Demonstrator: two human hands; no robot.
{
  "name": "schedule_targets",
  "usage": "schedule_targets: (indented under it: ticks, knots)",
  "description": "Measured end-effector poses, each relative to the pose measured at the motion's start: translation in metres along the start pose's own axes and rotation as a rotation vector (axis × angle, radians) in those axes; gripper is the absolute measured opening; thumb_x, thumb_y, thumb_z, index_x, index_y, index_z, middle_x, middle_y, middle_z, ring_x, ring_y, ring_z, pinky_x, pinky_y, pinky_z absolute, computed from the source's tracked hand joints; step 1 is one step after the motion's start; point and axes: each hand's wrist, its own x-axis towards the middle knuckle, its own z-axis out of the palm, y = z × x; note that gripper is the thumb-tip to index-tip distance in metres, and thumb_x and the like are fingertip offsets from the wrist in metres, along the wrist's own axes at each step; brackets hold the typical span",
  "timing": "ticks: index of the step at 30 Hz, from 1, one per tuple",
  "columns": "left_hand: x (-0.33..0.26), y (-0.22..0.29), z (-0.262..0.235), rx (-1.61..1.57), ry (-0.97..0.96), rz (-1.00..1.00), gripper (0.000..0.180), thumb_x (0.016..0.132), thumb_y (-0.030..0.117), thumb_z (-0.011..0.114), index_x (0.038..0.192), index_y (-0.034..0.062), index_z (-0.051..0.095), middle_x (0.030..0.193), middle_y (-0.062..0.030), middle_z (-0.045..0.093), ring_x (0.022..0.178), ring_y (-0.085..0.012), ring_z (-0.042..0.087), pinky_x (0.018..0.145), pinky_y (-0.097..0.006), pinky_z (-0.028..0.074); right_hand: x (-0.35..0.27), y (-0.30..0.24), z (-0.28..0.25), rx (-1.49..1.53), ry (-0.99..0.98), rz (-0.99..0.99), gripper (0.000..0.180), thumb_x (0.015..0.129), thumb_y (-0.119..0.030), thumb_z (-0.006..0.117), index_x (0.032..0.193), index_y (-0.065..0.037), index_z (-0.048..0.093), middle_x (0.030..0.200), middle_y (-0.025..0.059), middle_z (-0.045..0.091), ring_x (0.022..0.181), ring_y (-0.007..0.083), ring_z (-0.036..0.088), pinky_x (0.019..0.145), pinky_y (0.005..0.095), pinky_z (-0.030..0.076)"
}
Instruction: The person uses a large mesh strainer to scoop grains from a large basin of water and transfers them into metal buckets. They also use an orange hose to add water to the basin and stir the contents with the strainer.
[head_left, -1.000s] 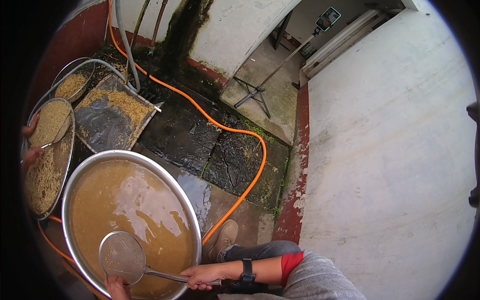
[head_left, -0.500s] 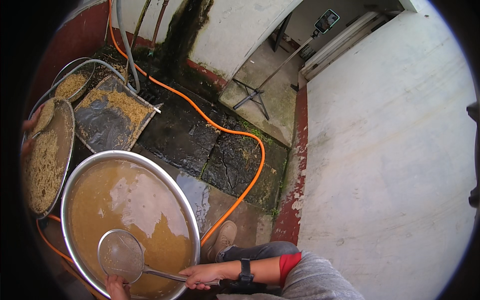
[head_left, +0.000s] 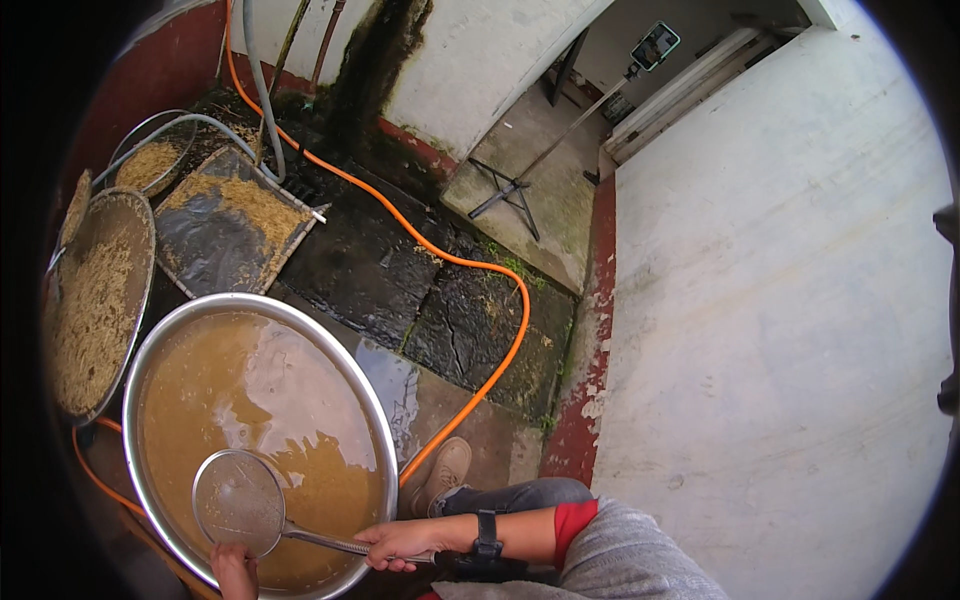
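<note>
A round mesh strainer (head_left: 239, 498) with a long metal handle is held level over a large metal basin (head_left: 384, 440) of cloudy brown water. My right hand (head_left: 396, 545) is closed round the handle near the basin's right rim. At the strainer's near edge, the fingers of my left hand (head_left: 234, 570) are pinched on its rim; the lower part of that hand leaves the picture. A thin scatter of small bits lies on the mesh. Pale grain appears to lie under the water, which reflects the sky.
On the left stands a wide pan (head_left: 100, 310) of wet grain, with another sieve (head_left: 75, 208) tilted at its edge. Behind lie a grain-strewn square tray (head_left: 225, 240) and a round basket (head_left: 150, 165). An orange hose (head_left: 440, 250) crosses the wet floor. A phone tripod (head_left: 515, 187) stands by the doorway.
At the far left, another person's hands have gone out of sight and their sieve has shifted outward and tilted. My strainer and both hands have barely moved.
</note>
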Motion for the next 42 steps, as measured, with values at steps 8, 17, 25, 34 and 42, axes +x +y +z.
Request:
schedule_targets:
  ticks: [8, 17, 25, 34, 42]
  knots:
    - [0.005, 0.011, -0.01, -0.043, -0.005, 0.035, 0.018, 0.053, -0.009, 0.061, 0.063, 0.002, 0.051, 0.069, -0.0151, 0.055, 0.074, -0.0357, 0.053, 0.067, -0.043, 0.04, 0.001, 0.0, 0.003, -0.031, 0.015, 0.002, 0.023, 0.083, -0.006, 0.047, 0.106, -0.006, 0.041, 0.066, -0.003, 0.045, 0.043, 0.0018, 0.04, 0.034, 0.0176, 0.034]
    - [0.007, 0.024, -0.016, -0.023, 0.033, 0.005, 0.017, 0.055, -0.007, 0.062, 0.069, 0.0015, 0.058, 0.071, -0.0141, 0.056, 0.08, -0.0345, 0.055, 0.071, -0.043, 0.043, -0.004, -0.002, 0.01, -0.05, 0.086, -0.02, 0.022, 0.083, -0.006, 0.048, 0.104, -0.006, 0.041, 0.064, -0.0024, 0.044, 0.043, 0.003, 0.041, 0.034, 0.0187, 0.034]
    - [0.003, 0.006, -0.006, 0.049, 0.037, 0.053, 0.02, 0.055, -0.004, 0.065, 0.074, 0.0034, 0.066, 0.077, -0.0124, 0.06, 0.084, -0.0315, 0.057, 0.092, -0.043, 0.04, -0.007, -0.004, 0.016, -0.057, 0.097, -0.087, 0.006, 0.081, -0.01, 0.051, 0.083, -0.007, 0.046, 0.061, -0.0026, 0.046, 0.042, 0.0031, 0.043, 0.034, 0.0193, 0.037]
    - [0.0, 0.009, -0.005, 0.025, 0.082, 0.059, 0.015, 0.057, -0.002, 0.065, 0.067, 0.0042, 0.057, 0.07, -0.0105, 0.054, 0.079, -0.0317, 0.055, 0.091, -0.043, 0.04, -0.007, -0.006, 0.021, -0.036, 0.091, -0.058, 0.005, 0.08, -0.008, 0.05, 0.083, -0.007, 0.047, 0.058, -0.0033, 0.044, 0.041, 0.0027, 0.043, 0.033, 0.0189, 0.036]
    - [-0.004, 0.013, -0.007, 0.046, 0.129, 0.052, 0.018, 0.056, -0.002, 0.067, 0.072, 0.004, 0.061, 0.075, -0.0119, 0.056, 0.084, -0.033, 0.055, 0.087, -0.043, 0.041, -0.008, -0.006, 0.021, -0.043, 0.102, -0.059, 0.005, 0.079, -0.008, 0.05, 0.083, -0.007, 0.046, 0.058, -0.0033, 0.044, 0.041, 0.0029, 0.042, 0.033, 0.0192, 0.036]
